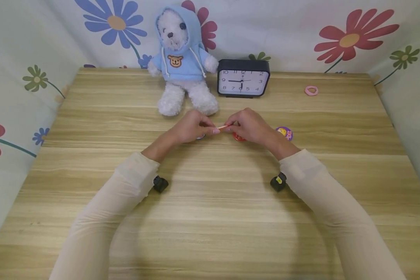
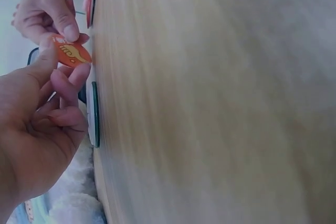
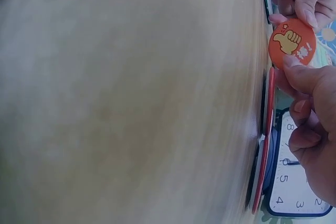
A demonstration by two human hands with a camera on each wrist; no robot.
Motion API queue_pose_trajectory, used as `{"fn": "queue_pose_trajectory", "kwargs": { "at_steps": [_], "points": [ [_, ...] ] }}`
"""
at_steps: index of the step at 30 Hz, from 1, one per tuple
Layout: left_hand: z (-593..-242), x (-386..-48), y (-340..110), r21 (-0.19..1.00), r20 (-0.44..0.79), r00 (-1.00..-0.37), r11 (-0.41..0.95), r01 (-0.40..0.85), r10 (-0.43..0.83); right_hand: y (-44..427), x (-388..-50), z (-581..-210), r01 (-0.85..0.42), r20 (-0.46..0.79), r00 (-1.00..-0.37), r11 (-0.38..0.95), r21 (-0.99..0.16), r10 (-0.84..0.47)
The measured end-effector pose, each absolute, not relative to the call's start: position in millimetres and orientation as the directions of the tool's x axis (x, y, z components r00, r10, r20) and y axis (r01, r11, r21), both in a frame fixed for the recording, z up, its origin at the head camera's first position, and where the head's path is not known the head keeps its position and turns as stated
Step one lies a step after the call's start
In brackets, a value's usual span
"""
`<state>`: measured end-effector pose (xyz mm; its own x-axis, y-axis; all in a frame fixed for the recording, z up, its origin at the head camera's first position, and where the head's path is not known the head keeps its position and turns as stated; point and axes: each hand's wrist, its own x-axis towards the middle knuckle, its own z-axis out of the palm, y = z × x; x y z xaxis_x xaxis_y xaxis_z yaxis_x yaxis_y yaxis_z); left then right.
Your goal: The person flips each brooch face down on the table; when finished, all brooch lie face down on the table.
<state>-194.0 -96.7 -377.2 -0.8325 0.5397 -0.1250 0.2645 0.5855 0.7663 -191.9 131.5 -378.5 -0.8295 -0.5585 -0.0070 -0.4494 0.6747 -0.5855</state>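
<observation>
Orange disc [image 3: 286,40], left hand [image 1: 190,126] and right hand [image 1: 251,125] both pinching it, wooden table [image 1: 217,217] below

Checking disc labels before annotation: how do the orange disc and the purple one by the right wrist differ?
Support: the left hand and right hand pinch the orange disc; the purple disc lies on the table.
Pose: the orange disc is tilted; the purple disc lies flat.
Shared: both look round, with some yellow in their print.
</observation>
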Motion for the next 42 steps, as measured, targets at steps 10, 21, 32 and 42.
{"fn": "queue_pose_trajectory", "kwargs": {
  "at_steps": [10,21,32,42],
  "points": [
    [-378,-195,-92,0.716,-0.139,-0.84,0.639,0.282,0.525,132,-192,-377,-0.399,-0.066,-0.82,0.651,-0.646,-0.569],
    [-378,-195,-86,0.707,-0.158,-0.829,0.648,0.285,0.537,129,-194,-377,-0.363,-0.111,-0.831,0.681,-0.636,-0.546],
    [-378,-194,-82,0.673,-0.144,-0.844,0.677,0.3,0.517,128,-195,-379,-0.366,-0.128,-0.833,0.708,-0.604,-0.539],
    [-381,-194,-80,0.655,-0.123,-0.88,0.704,0.276,0.459,128,-196,-382,-0.338,-0.12,-0.853,0.714,-0.614,-0.508]
  ]
}}
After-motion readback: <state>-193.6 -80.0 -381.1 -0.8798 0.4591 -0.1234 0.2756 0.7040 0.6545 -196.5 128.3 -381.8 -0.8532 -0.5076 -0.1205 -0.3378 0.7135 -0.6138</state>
